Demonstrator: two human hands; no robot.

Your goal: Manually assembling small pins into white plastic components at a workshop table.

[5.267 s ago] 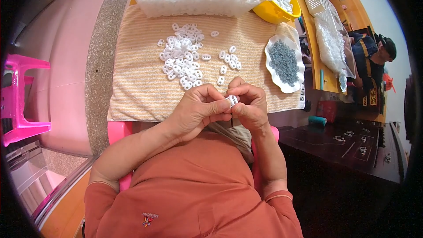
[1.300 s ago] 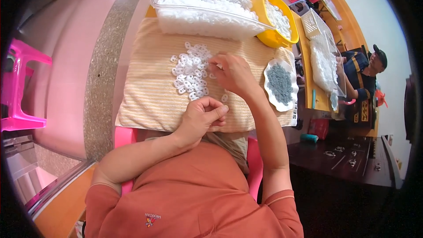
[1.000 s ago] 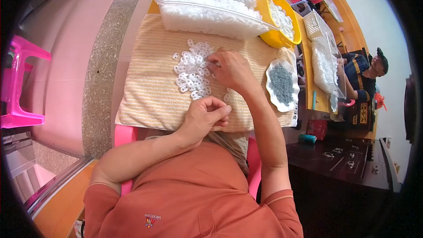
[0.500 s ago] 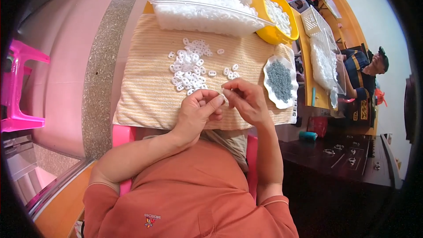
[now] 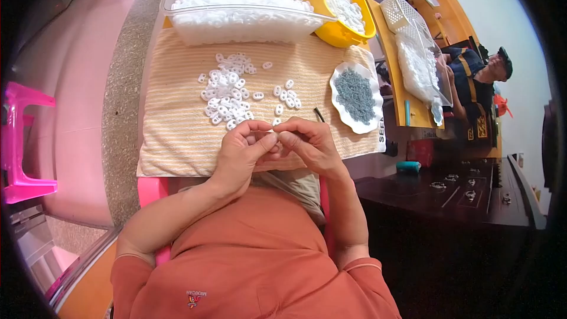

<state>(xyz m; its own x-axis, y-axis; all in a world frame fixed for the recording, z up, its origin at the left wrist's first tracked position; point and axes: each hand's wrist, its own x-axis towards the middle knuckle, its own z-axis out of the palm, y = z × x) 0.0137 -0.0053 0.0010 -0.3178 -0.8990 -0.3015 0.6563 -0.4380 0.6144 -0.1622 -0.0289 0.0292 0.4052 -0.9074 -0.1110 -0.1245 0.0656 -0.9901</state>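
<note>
Near the front edge of a striped towel (image 5: 177, 136), my left hand (image 5: 239, 150) and my right hand (image 5: 313, 146) meet with thumbs and index fingers pinched together. A small white piece shows between the fingertips, mostly hidden by them. Just beyond lies a pile of white oval two-hole plastic pieces (image 5: 227, 91). A smaller group of these oval pieces (image 5: 288, 95) sits to its right, with a couple close to my fingertips. Beside my right hand a thin black stick (image 5: 319, 114) pokes out. Farther right, a white scalloped dish (image 5: 341, 110) holds many tiny grey parts (image 5: 357, 95).
A clear plastic bin (image 5: 236, 13) full of white pieces stands at the back, with a yellow basin (image 5: 336, 36) on its right. At the right, another person (image 5: 472, 77) sits by a table with a bin (image 5: 446, 68). A pink stool (image 5: 26, 142) stands left.
The whole scene has shifted left in view. My hands have drawn closer together. Another oval piece now shows beyond my fingertips, and the black stick beside my right hand has become visible.
</note>
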